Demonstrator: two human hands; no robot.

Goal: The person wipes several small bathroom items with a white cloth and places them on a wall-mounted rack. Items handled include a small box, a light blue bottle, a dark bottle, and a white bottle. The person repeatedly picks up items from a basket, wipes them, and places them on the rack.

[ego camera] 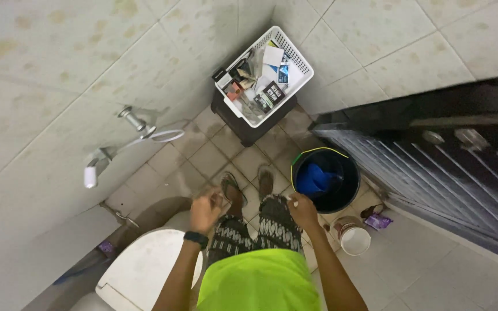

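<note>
Standing on tiled floor (433, 270) beside toilet (145, 270); left hand (204, 212) loosely curled, empty; right hand (302, 208) pinching small white object (295, 201), near black bucket (325, 178).

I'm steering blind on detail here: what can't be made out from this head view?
- Left hand: motion-blurred; what it holds, if anything, is unclear.
- Right hand: a small white thing at the fingertips, too small to identify.
- Basket contents: too small to tell apart.
- Toilet: cut off by the bottom edge, partly behind the left arm.
- Bucket interior: dark, only something blue shows.
</note>
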